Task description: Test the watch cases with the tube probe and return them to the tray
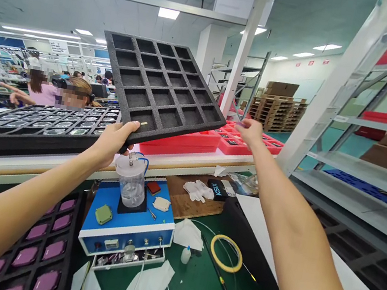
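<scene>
My left hand (pixel 113 143) grips the near left corner of a black foam tray (pixel 168 85), thumb on top. The tray is tilted up above the shelf, and its square pockets hold no parts, apart from a small pale mark or scrap in the near left one. Apart from the tray, to its right, is my right hand (pixel 251 132), its fingers drawn together in a pinch; what is between them, if anything, is too small to make out. Behind and below it sits a red tray (pixel 234 145) with dark pieces in its pockets. Another red tray (pixel 182 143) lies under the foam tray.
Left on the shelf is a black tray (pixel 24 145) of round shiny parts. Below stand a blue machine (pixel 125 233) with a clear jar (pixel 132 184), and a tray of purple pieces (pixel 24 255). A tape roll (pixel 227 253) and small bottle (pixel 185 255) lie rightward. People work beyond.
</scene>
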`<state>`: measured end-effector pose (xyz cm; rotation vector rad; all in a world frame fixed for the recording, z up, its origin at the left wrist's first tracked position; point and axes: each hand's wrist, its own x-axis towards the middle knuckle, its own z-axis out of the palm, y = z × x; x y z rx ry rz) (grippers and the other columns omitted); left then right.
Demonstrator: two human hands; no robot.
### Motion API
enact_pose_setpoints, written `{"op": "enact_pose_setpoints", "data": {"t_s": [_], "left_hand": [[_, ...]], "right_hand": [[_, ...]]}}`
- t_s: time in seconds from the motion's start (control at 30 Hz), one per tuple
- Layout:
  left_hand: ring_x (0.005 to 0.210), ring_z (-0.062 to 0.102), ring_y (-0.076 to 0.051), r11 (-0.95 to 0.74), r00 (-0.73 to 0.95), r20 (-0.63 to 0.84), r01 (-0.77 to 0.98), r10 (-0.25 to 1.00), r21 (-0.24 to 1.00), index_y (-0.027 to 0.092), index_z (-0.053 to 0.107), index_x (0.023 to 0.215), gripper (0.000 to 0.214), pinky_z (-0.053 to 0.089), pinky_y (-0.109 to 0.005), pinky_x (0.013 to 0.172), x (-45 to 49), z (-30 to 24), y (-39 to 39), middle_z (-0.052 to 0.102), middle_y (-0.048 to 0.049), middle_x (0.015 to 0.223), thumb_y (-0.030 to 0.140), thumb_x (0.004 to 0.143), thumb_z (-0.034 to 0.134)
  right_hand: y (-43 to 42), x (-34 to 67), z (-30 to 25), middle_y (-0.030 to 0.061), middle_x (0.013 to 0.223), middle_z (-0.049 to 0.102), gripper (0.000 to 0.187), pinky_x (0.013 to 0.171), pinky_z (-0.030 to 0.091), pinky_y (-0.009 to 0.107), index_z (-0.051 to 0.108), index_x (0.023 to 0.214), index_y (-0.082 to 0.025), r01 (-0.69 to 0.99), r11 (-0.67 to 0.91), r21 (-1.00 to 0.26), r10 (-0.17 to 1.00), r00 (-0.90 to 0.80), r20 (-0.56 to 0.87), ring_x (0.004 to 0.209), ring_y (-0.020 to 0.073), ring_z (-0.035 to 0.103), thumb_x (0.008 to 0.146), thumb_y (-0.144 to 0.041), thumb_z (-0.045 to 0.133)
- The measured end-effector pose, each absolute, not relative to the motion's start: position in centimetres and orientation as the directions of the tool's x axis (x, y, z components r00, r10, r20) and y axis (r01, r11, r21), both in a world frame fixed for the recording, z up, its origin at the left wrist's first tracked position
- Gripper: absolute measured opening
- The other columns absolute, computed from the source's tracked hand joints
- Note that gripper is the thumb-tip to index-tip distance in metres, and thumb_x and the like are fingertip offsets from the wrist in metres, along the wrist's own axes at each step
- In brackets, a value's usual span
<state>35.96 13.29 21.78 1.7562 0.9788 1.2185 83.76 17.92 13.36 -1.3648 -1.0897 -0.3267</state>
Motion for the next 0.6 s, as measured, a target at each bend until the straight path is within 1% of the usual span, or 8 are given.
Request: {"op": "enact_pose_setpoints", "data": {"t_s": [0.07, 0.1, 0.17, 0.23, 0.33, 0.43, 0.53, 0.6], "left_hand": [[0.047, 0.052, -0.013, -0.398, 0.256, 0.348, 0.177, 0.902, 0.900, 0.014, 0.062, 0.077, 0.030, 0.038, -0.019, 0.037, 36.0, 22.3, 12.9, 0.056, -0.0025, 0.060, 0.041, 0.090, 0.068], [0.046, 0.051, -0.012, -0.389, 0.261, 0.336, 0.185, 0.905, 0.903, 0.014, 0.063, 0.078, 0.031, 0.037, -0.019, 0.037, 36.2, 22.5, 12.7, 0.057, -0.0025, 0.060, 0.042, 0.091, 0.068], [0.044, 0.050, -0.012, -0.368, 0.271, 0.312, 0.192, 0.911, 0.910, 0.013, 0.064, 0.081, 0.033, 0.036, -0.019, 0.037, 36.9, 23.0, 12.2, 0.057, -0.0023, 0.061, 0.043, 0.094, 0.067], [0.043, 0.050, -0.012, -0.338, 0.260, 0.287, 0.180, 0.922, 0.924, 0.013, 0.063, 0.082, 0.033, 0.036, -0.020, 0.037, 37.9, 23.3, 11.5, 0.055, -0.0015, 0.061, 0.043, 0.097, 0.065], [0.041, 0.049, -0.011, -0.246, 0.218, 0.211, 0.149, 0.953, 0.958, 0.015, 0.059, 0.081, 0.035, 0.036, -0.019, 0.036, 39.1, 23.4, 10.3, 0.054, -0.0002, 0.060, 0.045, 0.098, 0.064], [0.040, 0.049, -0.011, -0.153, 0.202, 0.128, 0.113, 0.971, 0.982, 0.018, 0.057, 0.083, 0.032, 0.037, -0.018, 0.035, 39.6, 23.2, 9.2, 0.056, 0.0008, 0.060, 0.045, 0.097, 0.066], [0.039, 0.048, -0.011, -0.104, 0.205, 0.088, 0.071, 0.975, 0.992, 0.019, 0.057, 0.087, 0.028, 0.037, -0.019, 0.035, 39.9, 23.1, 8.8, 0.057, 0.0015, 0.061, 0.043, 0.096, 0.066], [0.039, 0.048, -0.011, -0.090, 0.221, 0.077, 0.049, 0.972, 0.995, 0.019, 0.058, 0.086, 0.027, 0.037, -0.019, 0.035, 40.4, 23.1, 8.8, 0.057, 0.0016, 0.061, 0.043, 0.097, 0.065]], "right_hand": [[16.5, 81.6, 16.1, 0.0142, 0.114, 0.078, 0.039, 0.100, 0.062, 0.053, 0.071, 0.120, -0.012, 0.727, 0.331, -0.602, 0.346, 0.500, 0.794, 0.101, 0.0263, 0.075, 0.085, -0.028, 0.078], [15.6, 79.9, 17.7, 0.0115, 0.119, 0.077, 0.044, 0.104, 0.061, 0.050, 0.070, 0.125, -0.015, 0.719, 0.392, -0.574, 0.345, 0.463, 0.816, 0.106, 0.0239, 0.074, 0.084, -0.029, 0.080], [13.3, 75.1, 20.7, 0.0074, 0.122, 0.077, 0.052, 0.110, 0.058, 0.049, 0.071, 0.128, -0.018, 0.621, 0.659, -0.425, 0.397, 0.193, 0.897, 0.111, 0.0230, 0.074, 0.079, -0.029, 0.086], [11.1, 69.5, 23.2, 0.0047, 0.121, 0.077, 0.059, 0.112, 0.057, 0.049, 0.073, 0.129, -0.020, 0.501, 0.780, -0.375, 0.490, -0.115, 0.864, 0.111, 0.0227, 0.074, 0.074, -0.032, 0.091], [8.6, 62.8, 25.2, 0.0063, 0.119, 0.078, 0.056, 0.112, 0.056, 0.051, 0.075, 0.125, -0.016, 0.432, 0.792, -0.430, 0.594, -0.388, 0.705, 0.110, 0.0238, 0.073, 0.073, -0.029, 0.090], [7.2, 60.5, 25.5, 0.0080, 0.122, 0.078, 0.051, 0.111, 0.055, 0.053, 0.074, 0.127, -0.017, 0.499, 0.751, -0.432, 0.653, -0.466, 0.597, 0.112, 0.0252, 0.071, 0.078, -0.028, 0.084], [5.5, 60.8, 24.6, 0.0100, 0.134, 0.074, 0.056, 0.113, 0.053, 0.053, 0.070, 0.136, -0.020, 0.634, 0.704, -0.319, 0.666, -0.434, 0.607, 0.123, 0.0277, 0.068, 0.082, -0.031, 0.081], [4.2, 60.4, 23.4, 0.0120, 0.144, 0.068, 0.067, 0.116, 0.050, 0.054, 0.063, 0.144, -0.020, 0.757, 0.636, -0.152, 0.636, -0.402, 0.659, 0.131, 0.0309, 0.063, 0.082, -0.032, 0.084]]}}
